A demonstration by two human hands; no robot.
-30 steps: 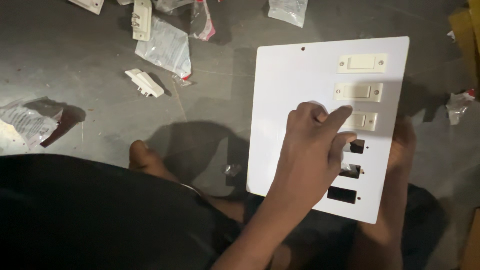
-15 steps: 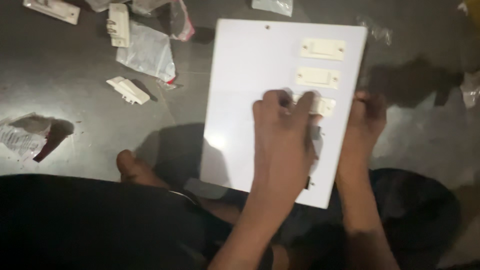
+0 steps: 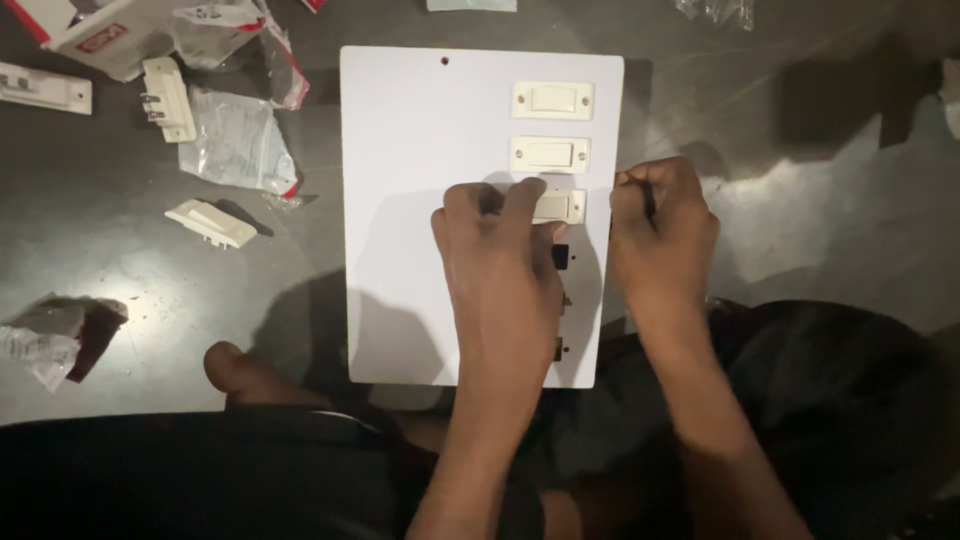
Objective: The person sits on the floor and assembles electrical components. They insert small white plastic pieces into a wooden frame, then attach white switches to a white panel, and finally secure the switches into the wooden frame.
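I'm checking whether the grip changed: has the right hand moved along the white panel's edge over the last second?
Yes. The right hand has come up the white panel's right edge, from beside the empty slots to level with the third switch.

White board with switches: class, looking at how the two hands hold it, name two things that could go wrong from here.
1. The white board rests partly on the lap, gripped by the right hand only at its edge, so it might tip or slide.
2. The left hand presses the third switch and covers the open slots below; fingers could catch there.
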